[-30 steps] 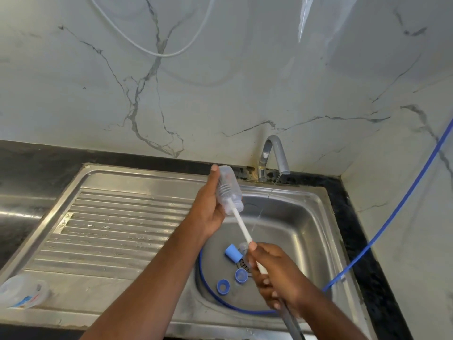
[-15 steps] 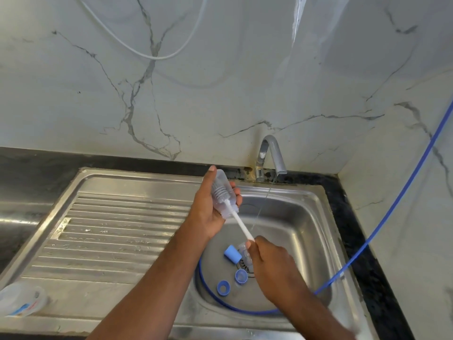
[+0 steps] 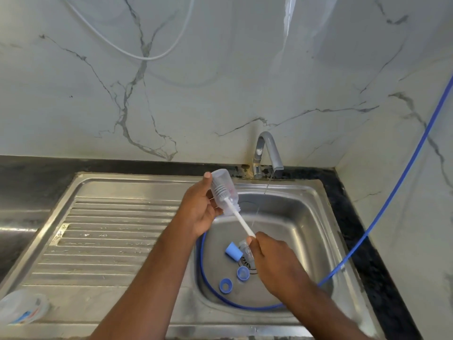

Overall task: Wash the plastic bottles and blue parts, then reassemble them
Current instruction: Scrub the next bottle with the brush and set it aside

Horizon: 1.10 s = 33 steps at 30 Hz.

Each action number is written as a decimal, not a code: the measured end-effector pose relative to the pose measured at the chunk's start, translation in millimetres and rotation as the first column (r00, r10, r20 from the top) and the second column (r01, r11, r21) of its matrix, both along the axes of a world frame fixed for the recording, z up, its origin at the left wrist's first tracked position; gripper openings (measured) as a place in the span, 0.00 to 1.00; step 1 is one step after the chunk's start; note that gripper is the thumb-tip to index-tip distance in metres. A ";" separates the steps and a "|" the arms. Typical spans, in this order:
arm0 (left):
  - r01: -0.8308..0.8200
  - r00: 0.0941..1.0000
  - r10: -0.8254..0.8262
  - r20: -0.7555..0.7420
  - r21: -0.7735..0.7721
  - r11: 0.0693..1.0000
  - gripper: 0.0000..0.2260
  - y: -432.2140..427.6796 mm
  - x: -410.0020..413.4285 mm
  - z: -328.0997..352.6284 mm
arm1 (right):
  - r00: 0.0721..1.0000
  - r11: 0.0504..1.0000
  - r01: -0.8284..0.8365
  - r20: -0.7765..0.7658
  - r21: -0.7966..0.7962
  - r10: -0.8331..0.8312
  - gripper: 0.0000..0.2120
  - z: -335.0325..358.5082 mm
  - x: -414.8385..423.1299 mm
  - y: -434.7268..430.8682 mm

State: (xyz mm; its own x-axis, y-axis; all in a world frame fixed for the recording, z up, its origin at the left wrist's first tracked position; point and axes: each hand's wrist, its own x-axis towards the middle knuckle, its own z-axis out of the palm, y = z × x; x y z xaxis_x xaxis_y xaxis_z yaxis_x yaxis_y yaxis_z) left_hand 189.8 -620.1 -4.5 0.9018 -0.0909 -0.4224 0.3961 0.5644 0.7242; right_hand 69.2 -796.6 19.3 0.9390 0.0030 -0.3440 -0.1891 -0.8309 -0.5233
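Note:
My left hand (image 3: pixel 199 207) grips a clear plastic bottle (image 3: pixel 224 191) tilted over the sink basin, its mouth pointing down and right. A white bottle brush (image 3: pixel 241 222) is pushed into the bottle, and my right hand (image 3: pixel 272 258) grips its handle. In the basin lie a blue cap (image 3: pixel 233 251), two blue rings (image 3: pixel 243 274) (image 3: pixel 225 285), and a second clear bottle (image 3: pixel 245 250) partly hidden by my right hand.
A thin stream of water runs from the grey tap (image 3: pixel 268 153) into the steel sink (image 3: pixel 301 217). A blue hose (image 3: pixel 382 207) loops round the basin floor. The ribbed drainboard (image 3: pixel 110 241) lies to the left, with a plastic container (image 3: pixel 23 309) at its front corner.
The brush has slid in and out of the bottle. Both hands stay over the basin; the view has shifted slightly.

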 end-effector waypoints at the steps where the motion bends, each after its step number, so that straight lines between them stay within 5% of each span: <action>1: -0.010 0.999 0.009 -0.037 -0.021 1.000 0.24 0.3 -3.3 -1.2 | 1.000 0.994 -0.030 0.002 -0.101 0.030 0.20 -5.9 0.2 0.1; 2: -0.022 0.997 0.018 -0.070 -0.052 0.998 0.24 -2.1 -7.4 -0.8 | 0.998 0.993 -0.053 -0.026 -0.105 0.050 0.20 -8.6 0.9 -0.7; 4: -0.049 0.992 0.037 -0.121 -0.102 0.994 0.27 -7.5 -12.7 -0.9 | 0.970 0.966 0.034 -0.242 0.255 0.030 0.20 -5.0 0.0 -1.8; 6: -0.079 0.987 0.048 -0.150 -0.207 0.975 0.26 -8.5 -11.6 -5.5 | 0.805 0.708 0.322 -0.575 0.628 0.143 0.20 5.2 4.1 -6.2; 8: -0.067 0.992 0.033 -0.118 -0.295 0.953 0.20 -8.0 -11.9 -3.4 | 0.750 0.573 0.415 -0.622 0.706 0.224 0.21 10.9 9.3 -17.2; 10: -0.051 0.998 0.037 -0.057 -0.259 0.965 0.19 -9.8 -13.4 2.6 | 0.889 0.786 0.216 -0.450 0.580 0.088 0.21 4.0 9.0 -13.6; 11: -0.060 0.997 0.045 -0.064 -0.242 0.968 0.19 -11.0 -14.2 1.6 | 0.948 0.920 0.084 -0.315 0.384 0.045 0.21 5.6 7.0 -7.7; 13: -0.103 0.988 0.068 -0.139 -0.269 0.958 0.25 -12.0 -14.5 0.2 | 0.973 0.970 0.062 -0.232 0.234 -0.006 0.21 7.2 4.5 -0.6; 14: -0.113 0.986 0.069 -0.153 -0.300 0.947 0.28 -11.3 -12.6 -2.1 | 0.963 0.937 0.060 -0.268 0.345 0.037 0.21 3.2 5.6 -2.1; 16: -0.101 0.992 0.060 -0.111 -0.404 0.909 0.27 -7.4 -10.2 -2.2 | 0.770 0.610 0.352 -0.590 0.710 0.243 0.20 4.0 7.6 -6.5; 17: -0.069 0.997 0.049 -0.057 -0.448 0.891 0.26 -6.2 -9.1 1.6 | 0.683 0.455 0.456 -0.628 0.765 0.373 0.20 2.7 7.6 -12.5; 19: 0.008 0.998 0.021 0.061 -0.446 0.895 0.26 -8.8 -3.4 4.9 | 0.680 0.376 0.460 -0.591 0.805 0.434 0.21 3.4 4.0 -21.1; 21: 0.055 0.991 -0.012 0.131 -0.331 0.942 0.31 -11.2 -0.6 6.2 | 0.806 0.498 0.395 -0.552 0.772 0.215 0.21 3.1 1.6 -18.9; 23: 0.032 0.998 -0.020 0.060 -0.214 0.976 0.33 -9.9 1.1 0.8 | 0.937 0.735 0.251 -0.350 0.630 -0.020 0.21 0.4 1.0 -15.8; 25: -0.023 0.999 0.018 -0.038 -0.144 0.989 0.29 -11.8 -2.4 -3.3 | 0.998 0.984 0.056 -0.046 0.169 -0.049 0.22 -8.4 2.9 -14.5; 26: -0.038 0.998 0.029 -0.062 -0.149 0.988 0.28 -14.8 -4.8 -4.2 | 1.000 1.000 0.017 0.009 -0.022 -0.017 0.22 -10.3 5.1 -12.9; 28: -0.054 0.996 0.038 -0.078 -0.214 0.975 0.33 -22.6 -10.1 -0.2 | 0.998 0.998 0.013 -0.056 0.055 -0.010 0.21 -8.7 5.5 -9.8; 29: -0.068 0.995 0.049 -0.087 -0.229 0.971 0.35 -25.2 -11.7 1.8 | 0.977 0.961 0.082 -0.211 0.265 -0.025 0.21 -5.4 5.0 -10.9; 31: -0.039 0.997 0.018 -0.073 -0.288 0.957 0.32 -27.1 -13.7 4.4 | 0.804 0.682 0.350 -0.580 0.642 0.133 0.22 8.7 7.8 -17.6; 33: 0.025 0.999 -0.032 -0.011 -0.393 0.919 0.25 -27.9 -14.7 7.6 | 0.765 0.550 0.431 -0.612 0.716 0.197 0.22 16.5 6.7 -23.0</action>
